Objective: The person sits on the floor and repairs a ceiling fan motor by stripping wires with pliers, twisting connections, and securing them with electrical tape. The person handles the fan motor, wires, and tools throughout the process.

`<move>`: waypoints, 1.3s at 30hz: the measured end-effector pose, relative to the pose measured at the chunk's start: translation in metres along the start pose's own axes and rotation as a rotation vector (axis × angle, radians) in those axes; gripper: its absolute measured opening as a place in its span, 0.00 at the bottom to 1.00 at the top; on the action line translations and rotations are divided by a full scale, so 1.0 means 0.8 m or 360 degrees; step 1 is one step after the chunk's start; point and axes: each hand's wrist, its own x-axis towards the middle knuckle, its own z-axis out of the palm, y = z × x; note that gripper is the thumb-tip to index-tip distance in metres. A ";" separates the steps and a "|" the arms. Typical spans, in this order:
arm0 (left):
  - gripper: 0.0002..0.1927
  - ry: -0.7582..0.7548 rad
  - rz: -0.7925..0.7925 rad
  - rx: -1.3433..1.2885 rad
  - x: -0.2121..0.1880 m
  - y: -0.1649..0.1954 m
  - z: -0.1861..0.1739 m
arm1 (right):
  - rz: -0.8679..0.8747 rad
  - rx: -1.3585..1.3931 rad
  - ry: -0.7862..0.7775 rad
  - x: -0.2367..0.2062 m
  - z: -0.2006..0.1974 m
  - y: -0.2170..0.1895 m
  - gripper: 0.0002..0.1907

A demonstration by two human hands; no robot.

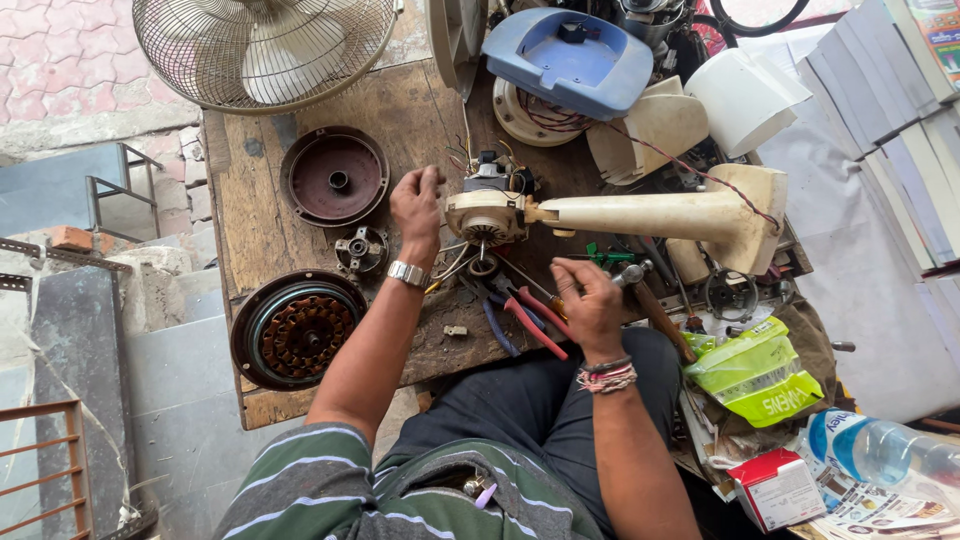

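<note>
A cream fan stand with its motor housing (640,215) lies on its side across the wooden workbench (250,220). My left hand (418,208) rests against the round motor end (485,215), fingers curled on it. My right hand (588,302) grips a hammer (650,300) with a wooden handle, its metal head near the stand's underside. Red-handled and blue-handled pliers (520,322) lie on the bench between my hands, beside a bundle of wires.
A dark round motor cover (334,176), a small bearing plate (361,250) and a copper-wound stator (298,330) lie at left. A wire fan guard (262,48) stands behind. A blue fan base (570,60), green bags (755,375), a water bottle (880,450) crowd the right.
</note>
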 end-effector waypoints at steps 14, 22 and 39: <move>0.18 -0.0262 0.0205 0.0606 -0.098 0.024 -0.024 | 0.0400 0.0160 -0.0028 -0.011 0.009 -0.005 0.07; 0.24 -0.0135 0.0815 0.1179 -0.098 0.054 -0.026 | 0.0131 0.0718 0.1622 -0.004 -0.039 0.082 0.14; 0.26 -0.0310 0.0228 0.1198 -0.077 0.068 -0.036 | -0.0039 0.0878 0.1031 0.000 -0.042 0.016 0.44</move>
